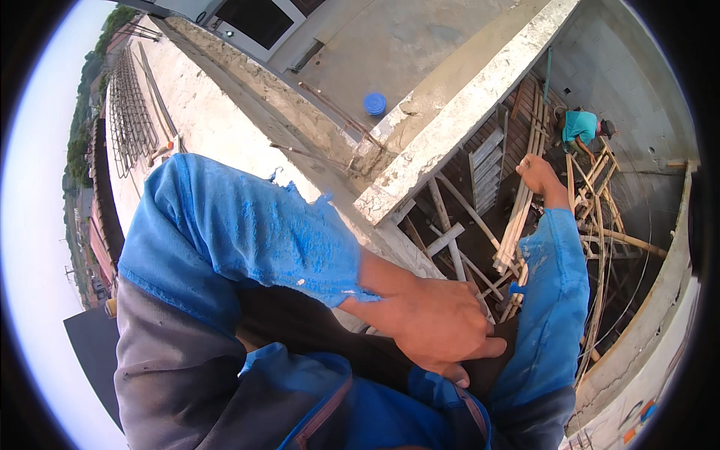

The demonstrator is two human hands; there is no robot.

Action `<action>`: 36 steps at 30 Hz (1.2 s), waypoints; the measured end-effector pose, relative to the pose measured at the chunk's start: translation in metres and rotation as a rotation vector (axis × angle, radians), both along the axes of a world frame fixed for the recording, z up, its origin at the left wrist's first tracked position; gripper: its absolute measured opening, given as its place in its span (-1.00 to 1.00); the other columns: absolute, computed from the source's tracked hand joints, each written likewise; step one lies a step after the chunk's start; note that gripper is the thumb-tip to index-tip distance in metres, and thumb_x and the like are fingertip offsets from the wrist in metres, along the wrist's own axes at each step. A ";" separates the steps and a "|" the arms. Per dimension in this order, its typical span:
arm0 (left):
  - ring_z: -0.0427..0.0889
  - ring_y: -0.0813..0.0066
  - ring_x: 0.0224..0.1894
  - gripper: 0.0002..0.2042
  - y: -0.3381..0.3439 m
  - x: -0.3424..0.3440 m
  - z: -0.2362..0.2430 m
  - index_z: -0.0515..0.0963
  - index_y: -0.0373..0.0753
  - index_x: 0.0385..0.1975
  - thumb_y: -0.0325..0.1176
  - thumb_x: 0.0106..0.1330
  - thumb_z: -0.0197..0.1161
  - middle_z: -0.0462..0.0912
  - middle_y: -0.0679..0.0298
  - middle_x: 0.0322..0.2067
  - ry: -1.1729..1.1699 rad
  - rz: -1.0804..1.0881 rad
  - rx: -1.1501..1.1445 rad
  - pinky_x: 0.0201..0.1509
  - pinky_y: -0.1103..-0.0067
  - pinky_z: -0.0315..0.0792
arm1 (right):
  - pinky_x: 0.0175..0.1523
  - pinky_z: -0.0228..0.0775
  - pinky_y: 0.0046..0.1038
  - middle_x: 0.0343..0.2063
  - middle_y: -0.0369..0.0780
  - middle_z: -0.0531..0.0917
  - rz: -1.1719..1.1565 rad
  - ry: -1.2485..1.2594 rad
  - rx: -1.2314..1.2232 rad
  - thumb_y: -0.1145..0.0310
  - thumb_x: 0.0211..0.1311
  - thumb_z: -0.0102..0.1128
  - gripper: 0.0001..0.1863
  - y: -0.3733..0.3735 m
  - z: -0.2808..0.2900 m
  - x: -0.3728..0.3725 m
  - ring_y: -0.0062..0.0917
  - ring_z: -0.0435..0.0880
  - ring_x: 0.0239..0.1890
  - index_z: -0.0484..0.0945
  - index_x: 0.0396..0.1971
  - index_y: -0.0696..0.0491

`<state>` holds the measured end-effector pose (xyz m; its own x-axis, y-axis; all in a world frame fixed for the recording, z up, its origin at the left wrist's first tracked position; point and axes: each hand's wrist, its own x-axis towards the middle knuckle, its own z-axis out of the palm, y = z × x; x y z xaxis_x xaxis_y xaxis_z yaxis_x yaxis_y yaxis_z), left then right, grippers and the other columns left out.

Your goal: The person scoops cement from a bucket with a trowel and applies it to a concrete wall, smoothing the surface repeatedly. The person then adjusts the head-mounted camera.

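My left hand [450,326] lies over my dark trouser leg [300,319], in the lower middle. Its fingers curl downward and the thumb points toward the cloth; what is under the fingers is hidden. My right hand [541,180] is stretched forward over the drop, closed in a fist. Behind it run long wooden poles [521,214], and I cannot make out whether the fist grips anything. Both blue sleeves are worn, and the left one [247,225] has a frayed, torn edge.
Below on the right, a co-worker in a teal shirt [580,126] bends among wooden poles and a ladder-like frame [486,171]. A concrete beam [457,112] borders this drop. Beyond it, a blue bucket [374,103] stands on a concrete floor. Steel rebar cages [129,120] lie at the far left.
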<state>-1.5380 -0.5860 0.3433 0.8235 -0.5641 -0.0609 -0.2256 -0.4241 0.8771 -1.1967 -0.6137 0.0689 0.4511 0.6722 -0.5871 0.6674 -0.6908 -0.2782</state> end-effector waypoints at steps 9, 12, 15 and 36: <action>0.79 -0.12 -0.17 -0.54 -0.032 0.004 -0.013 0.63 -0.28 -0.27 0.11 0.34 0.33 0.80 0.03 -0.34 -0.405 -0.130 0.107 -0.12 0.09 0.62 | 0.25 0.53 -0.06 0.05 0.06 0.75 -0.040 -0.029 -0.008 0.15 0.48 0.32 -0.67 -0.019 0.028 -0.001 -0.03 0.71 0.19 0.64 -0.01 0.11; 0.78 -0.13 -0.16 -0.50 -0.037 0.007 -0.018 0.62 -0.26 -0.29 0.18 0.36 0.31 0.79 0.02 -0.33 -0.403 -0.172 0.070 -0.15 0.07 0.60 | 0.21 0.54 -0.06 0.03 0.08 0.75 -0.064 -0.044 0.020 0.15 0.49 0.33 -0.68 -0.030 0.044 0.001 -0.03 0.71 0.17 0.62 -0.04 0.12; 0.76 -0.15 -0.19 -0.46 -0.045 0.008 -0.031 0.57 -0.25 -0.30 0.24 0.39 0.29 0.75 0.03 -0.36 -0.456 -0.198 -0.033 -0.20 0.04 0.56 | 0.13 0.54 -0.03 -0.05 0.08 0.75 -0.105 -0.041 0.025 0.18 0.52 0.30 -0.72 -0.048 0.062 0.008 -0.02 0.73 0.09 0.61 -0.09 0.11; 0.74 -0.20 -0.23 -0.53 -0.060 0.012 -0.048 0.52 -0.25 -0.28 0.13 0.41 0.30 0.70 0.01 -0.34 -0.506 -0.295 -0.236 -0.18 0.05 0.57 | 0.07 0.50 -0.02 -0.24 -0.01 0.69 -0.277 -0.146 -0.043 0.25 0.49 0.28 -0.76 -0.119 0.077 0.033 -0.06 0.71 -0.08 0.51 -0.25 0.12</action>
